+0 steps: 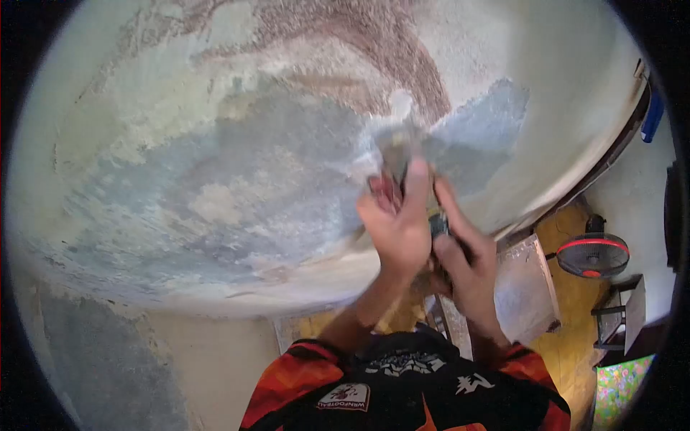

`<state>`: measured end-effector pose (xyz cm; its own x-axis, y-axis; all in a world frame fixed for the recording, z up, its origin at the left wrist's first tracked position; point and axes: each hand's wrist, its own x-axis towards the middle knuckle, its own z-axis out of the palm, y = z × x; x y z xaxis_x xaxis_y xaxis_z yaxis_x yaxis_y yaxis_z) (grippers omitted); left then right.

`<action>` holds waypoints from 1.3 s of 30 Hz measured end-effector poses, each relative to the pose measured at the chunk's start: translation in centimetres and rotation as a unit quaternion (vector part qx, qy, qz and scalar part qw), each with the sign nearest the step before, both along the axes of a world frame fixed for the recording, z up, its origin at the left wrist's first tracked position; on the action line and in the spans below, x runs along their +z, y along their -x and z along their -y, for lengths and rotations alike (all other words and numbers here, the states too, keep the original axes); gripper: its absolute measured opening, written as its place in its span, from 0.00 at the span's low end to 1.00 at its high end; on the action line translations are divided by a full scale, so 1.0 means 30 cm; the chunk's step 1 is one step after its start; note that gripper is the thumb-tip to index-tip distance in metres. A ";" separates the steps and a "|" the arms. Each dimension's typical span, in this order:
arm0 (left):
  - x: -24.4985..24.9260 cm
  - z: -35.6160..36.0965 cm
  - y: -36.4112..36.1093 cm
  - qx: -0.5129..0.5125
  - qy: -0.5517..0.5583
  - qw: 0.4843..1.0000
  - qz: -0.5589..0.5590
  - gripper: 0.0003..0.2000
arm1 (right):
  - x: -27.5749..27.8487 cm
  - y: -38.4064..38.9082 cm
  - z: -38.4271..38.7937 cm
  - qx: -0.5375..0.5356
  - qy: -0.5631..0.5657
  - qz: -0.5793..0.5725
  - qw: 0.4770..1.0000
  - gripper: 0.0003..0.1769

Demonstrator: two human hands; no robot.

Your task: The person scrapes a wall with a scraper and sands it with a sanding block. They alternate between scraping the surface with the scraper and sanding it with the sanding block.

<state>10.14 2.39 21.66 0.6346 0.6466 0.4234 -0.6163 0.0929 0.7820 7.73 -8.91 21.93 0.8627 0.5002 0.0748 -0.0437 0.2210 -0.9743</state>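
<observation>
A wall surface [287, 136] with rough grey, pale and reddish-brown plaster patches fills most of the head view. My left hand [402, 233] is closed around what looks like a putty knife [393, 151], its thumb along the tool. The blurred blade overlaps a white smear [400, 106] at the edge of the grey patch. Just to its right and slightly lower, my right hand [467, 262] is curled, index finger stretched upward and thumb bent in. Between its fingers shows a small dark object [438, 223]; I cannot tell what it is.
Below right, a pale board or tabletop [528, 291] stands over a wooden floor [571, 345]. A black and red fan [593, 255] is at the right, near a dark shelf or chair [619, 316] and flowered cloth [622, 388]. A blue object [652, 115] hangs at upper right.
</observation>
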 end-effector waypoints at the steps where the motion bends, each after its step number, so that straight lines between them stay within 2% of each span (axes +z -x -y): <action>1: 0.002 0.000 -0.011 0.008 0.004 1.000 0.002 0.06 | -0.010 -0.014 -0.008 -0.006 -0.001 0.033 0.999 0.29; 3: -0.018 0.015 -0.006 0.023 0.020 0.999 -0.016 0.07 | -0.048 -0.016 -0.010 -0.021 0.007 0.078 0.997 0.29; 4: 0.004 0.012 -0.005 -0.040 0.023 0.998 0.031 0.07 | -0.046 0.002 0.003 -0.020 0.006 0.048 0.999 0.29; 7: -0.020 0.007 0.015 -0.042 0.017 0.999 -0.020 0.07 | -0.028 0.003 0.001 -0.013 -0.006 0.014 1.000 0.29; 10: 0.022 -0.005 -0.018 -0.012 -0.021 0.999 0.034 0.06 | -0.030 -0.028 -0.010 -0.014 -0.010 0.051 0.999 0.30; 12: 0.012 -0.002 0.003 -0.006 -0.027 0.999 0.024 0.06 | 0.025 -0.020 -0.025 -0.010 -0.027 0.040 0.999 0.30; 14: 0.012 -0.018 -0.002 -0.012 -0.032 0.999 0.016 0.04 | 0.006 0.005 -0.002 -0.009 -0.005 0.002 1.000 0.30; 17: -0.042 0.000 0.005 -0.020 0.009 1.000 -0.009 0.05 | -0.037 0.005 -0.016 -0.031 0.006 0.040 0.999 0.30; 21: -0.015 0.006 0.002 -0.084 0.041 0.995 0.021 0.05 | -0.024 0.002 -0.002 -0.011 -0.021 -0.001 1.000 0.31; 25: -0.098 0.007 -0.004 -0.017 -0.003 1.000 -0.020 0.05 | -0.114 -0.014 0.005 -0.014 0.003 0.033 0.999 0.30; 26: -0.100 0.018 -0.012 -0.013 0.039 0.999 0.000 0.05 | -0.107 -0.009 -0.005 -0.025 -0.015 0.045 0.999 0.30; 29: -0.038 0.018 -0.006 -0.074 0.029 0.996 0.031 0.05 | -0.053 -0.006 0.002 -0.013 -0.028 0.011 0.999 0.30; 32: -0.104 0.022 0.000 -0.012 -0.004 0.999 -0.037 0.05 | -0.109 -0.008 0.006 -0.033 -0.013 0.009 0.999 0.30; 35: -0.072 0.025 -0.019 -0.037 0.014 0.999 0.006 0.06 | -0.068 -0.022 0.018 -0.006 -0.024 0.020 1.000 0.30; 39: -0.064 0.038 -0.024 0.031 -0.005 0.999 0.020 0.07 | -0.090 -0.035 0.012 -0.007 -0.020 0.034 0.999 0.30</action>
